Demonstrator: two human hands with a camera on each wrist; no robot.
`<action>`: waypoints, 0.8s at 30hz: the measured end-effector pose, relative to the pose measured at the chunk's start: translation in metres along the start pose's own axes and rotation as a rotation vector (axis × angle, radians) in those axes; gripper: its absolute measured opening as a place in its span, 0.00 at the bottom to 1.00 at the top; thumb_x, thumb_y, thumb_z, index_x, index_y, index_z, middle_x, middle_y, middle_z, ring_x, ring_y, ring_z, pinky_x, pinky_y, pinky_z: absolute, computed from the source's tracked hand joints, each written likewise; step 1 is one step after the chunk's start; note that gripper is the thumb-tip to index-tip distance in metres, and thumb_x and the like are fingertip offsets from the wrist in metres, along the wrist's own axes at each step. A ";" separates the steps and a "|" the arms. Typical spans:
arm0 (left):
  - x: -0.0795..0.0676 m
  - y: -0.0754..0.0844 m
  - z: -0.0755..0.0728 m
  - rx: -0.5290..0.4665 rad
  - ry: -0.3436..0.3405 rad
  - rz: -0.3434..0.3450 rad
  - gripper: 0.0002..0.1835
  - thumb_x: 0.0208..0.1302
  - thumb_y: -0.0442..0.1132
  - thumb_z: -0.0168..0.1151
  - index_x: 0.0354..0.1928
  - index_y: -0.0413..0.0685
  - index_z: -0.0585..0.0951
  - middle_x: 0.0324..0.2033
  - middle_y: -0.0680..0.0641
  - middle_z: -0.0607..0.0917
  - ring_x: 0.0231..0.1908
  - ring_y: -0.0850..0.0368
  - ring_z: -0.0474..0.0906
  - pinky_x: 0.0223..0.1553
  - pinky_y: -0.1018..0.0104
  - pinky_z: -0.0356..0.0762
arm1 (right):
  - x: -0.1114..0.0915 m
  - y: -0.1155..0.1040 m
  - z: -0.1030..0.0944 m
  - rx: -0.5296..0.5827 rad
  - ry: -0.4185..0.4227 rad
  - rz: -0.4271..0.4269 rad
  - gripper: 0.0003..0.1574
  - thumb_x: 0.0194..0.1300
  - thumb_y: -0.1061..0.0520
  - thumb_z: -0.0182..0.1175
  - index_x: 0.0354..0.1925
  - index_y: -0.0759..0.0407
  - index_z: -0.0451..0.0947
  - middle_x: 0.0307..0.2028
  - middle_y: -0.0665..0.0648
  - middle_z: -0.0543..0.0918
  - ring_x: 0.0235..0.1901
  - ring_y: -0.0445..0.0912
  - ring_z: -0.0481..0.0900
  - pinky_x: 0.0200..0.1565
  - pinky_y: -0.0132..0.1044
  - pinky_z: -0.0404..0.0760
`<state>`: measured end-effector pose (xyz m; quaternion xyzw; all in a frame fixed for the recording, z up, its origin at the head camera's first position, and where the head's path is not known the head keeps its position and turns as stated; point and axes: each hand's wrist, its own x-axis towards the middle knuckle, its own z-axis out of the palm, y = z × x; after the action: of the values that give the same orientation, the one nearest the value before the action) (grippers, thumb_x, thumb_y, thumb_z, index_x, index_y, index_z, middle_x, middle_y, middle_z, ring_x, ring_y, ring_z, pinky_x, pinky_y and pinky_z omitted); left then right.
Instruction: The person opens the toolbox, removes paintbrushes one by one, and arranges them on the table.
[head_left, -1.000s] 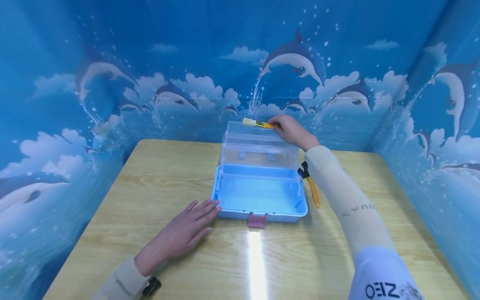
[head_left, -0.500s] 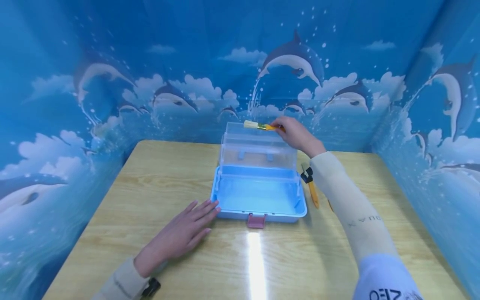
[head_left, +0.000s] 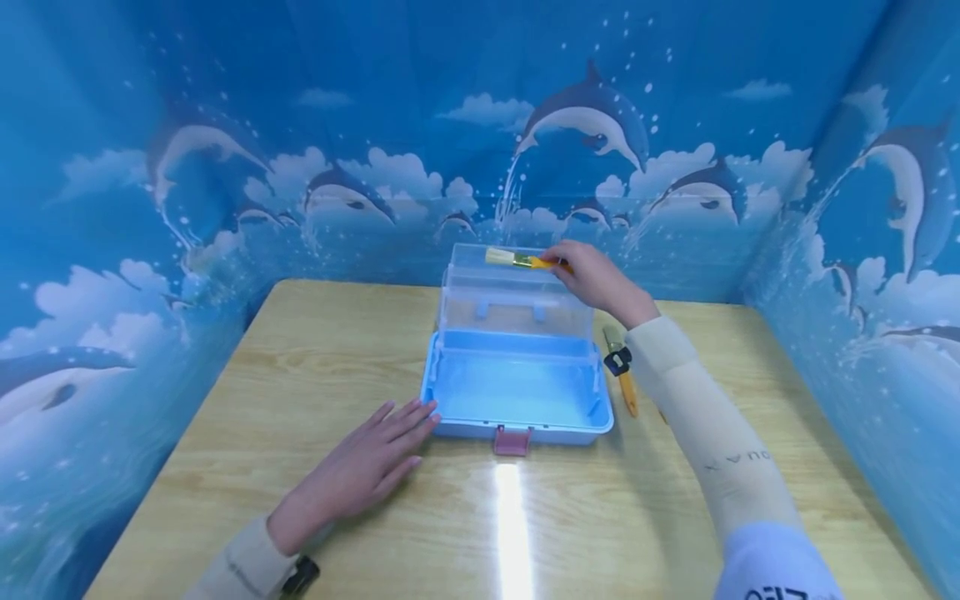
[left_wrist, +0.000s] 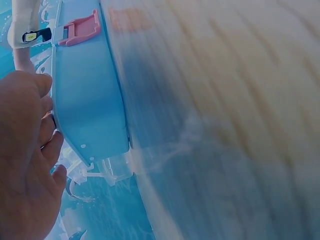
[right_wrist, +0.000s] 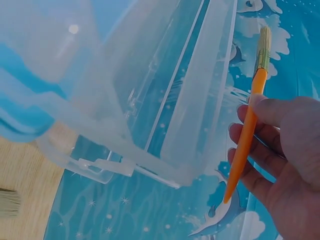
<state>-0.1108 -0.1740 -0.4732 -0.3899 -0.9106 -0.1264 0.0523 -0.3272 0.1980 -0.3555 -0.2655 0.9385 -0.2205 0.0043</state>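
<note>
My right hand (head_left: 600, 279) pinches the orange handle of a flat paintbrush (head_left: 521, 259) between thumb and fingers. The brush lies almost level across the top of the raised clear lid (head_left: 468, 287) in the head view, its pale bristles to the left. In the right wrist view, the paintbrush (right_wrist: 246, 132) stands beside the lid's edge, bristles up. Below the lid sits the blue storage box (head_left: 517, 392), its tray bare, with a pink latch (head_left: 512, 442) on the front. My left hand (head_left: 363, 462) rests its straight fingers at the box's front left corner.
A second paintbrush (head_left: 627, 396) with an orange handle lies on the wooden table (head_left: 337, 350) right of the box, partly behind my right wrist strap. Beyond my sleeve shows a bit of another orange handle (head_left: 662, 415). A dolphin-printed curtain (head_left: 420, 100) closes off the back and sides.
My right hand has moved slightly right and down in the head view, bringing the paintbrush a little lower over the lid. My left hand and the box have stayed put.
</note>
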 end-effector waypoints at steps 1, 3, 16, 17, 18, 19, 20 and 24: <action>0.000 0.000 0.000 0.001 0.002 -0.003 0.33 0.77 0.47 0.55 0.79 0.52 0.61 0.78 0.50 0.59 0.77 0.51 0.56 0.77 0.43 0.54 | -0.001 -0.001 0.000 0.003 0.002 -0.001 0.19 0.76 0.64 0.55 0.62 0.62 0.78 0.55 0.61 0.82 0.54 0.55 0.80 0.56 0.51 0.83; 0.001 0.001 -0.001 0.000 0.007 -0.004 0.33 0.76 0.47 0.56 0.78 0.52 0.61 0.78 0.50 0.60 0.77 0.51 0.56 0.77 0.43 0.54 | -0.003 -0.003 0.001 0.001 0.003 -0.005 0.19 0.77 0.63 0.55 0.62 0.61 0.78 0.55 0.61 0.82 0.54 0.54 0.80 0.55 0.50 0.83; 0.001 0.003 -0.001 0.009 -0.007 -0.010 0.33 0.77 0.47 0.55 0.79 0.52 0.61 0.79 0.50 0.59 0.78 0.51 0.55 0.77 0.42 0.55 | -0.019 -0.014 0.005 0.018 0.020 -0.029 0.19 0.76 0.63 0.56 0.62 0.59 0.79 0.57 0.59 0.82 0.57 0.53 0.79 0.57 0.50 0.83; 0.001 0.003 0.000 0.010 -0.009 -0.009 0.33 0.77 0.47 0.55 0.78 0.51 0.61 0.79 0.49 0.59 0.78 0.51 0.55 0.77 0.42 0.55 | -0.021 -0.014 0.005 0.019 0.018 -0.024 0.20 0.76 0.63 0.56 0.62 0.58 0.79 0.58 0.59 0.82 0.58 0.54 0.79 0.58 0.51 0.83; 0.001 0.003 0.000 0.008 -0.011 -0.008 0.33 0.77 0.48 0.55 0.78 0.51 0.61 0.79 0.49 0.59 0.78 0.50 0.55 0.77 0.41 0.55 | -0.023 -0.015 0.006 0.020 0.019 -0.021 0.20 0.76 0.63 0.56 0.63 0.58 0.79 0.59 0.59 0.81 0.58 0.54 0.78 0.58 0.51 0.83; 0.001 0.004 0.000 0.004 -0.012 -0.009 0.32 0.77 0.47 0.55 0.78 0.51 0.61 0.78 0.49 0.59 0.78 0.50 0.55 0.77 0.41 0.55 | -0.025 -0.015 0.006 0.021 0.022 -0.019 0.20 0.76 0.63 0.56 0.63 0.58 0.79 0.59 0.59 0.81 0.59 0.54 0.78 0.59 0.51 0.83; 0.001 0.004 0.000 0.003 -0.011 -0.010 0.32 0.77 0.47 0.55 0.78 0.51 0.61 0.78 0.49 0.59 0.77 0.51 0.55 0.77 0.41 0.55 | -0.026 -0.015 0.007 0.022 0.027 -0.019 0.20 0.76 0.64 0.56 0.63 0.58 0.79 0.59 0.59 0.81 0.59 0.54 0.78 0.59 0.52 0.82; 0.001 0.004 0.000 0.001 -0.004 -0.008 0.33 0.76 0.47 0.56 0.78 0.51 0.61 0.78 0.49 0.60 0.77 0.50 0.56 0.77 0.42 0.54 | -0.034 -0.013 0.011 0.020 0.046 -0.032 0.20 0.76 0.63 0.56 0.62 0.57 0.79 0.58 0.57 0.82 0.57 0.53 0.79 0.58 0.51 0.83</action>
<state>-0.1086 -0.1706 -0.4723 -0.3866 -0.9123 -0.1254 0.0501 -0.2902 0.2010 -0.3634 -0.2751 0.9318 -0.2360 -0.0181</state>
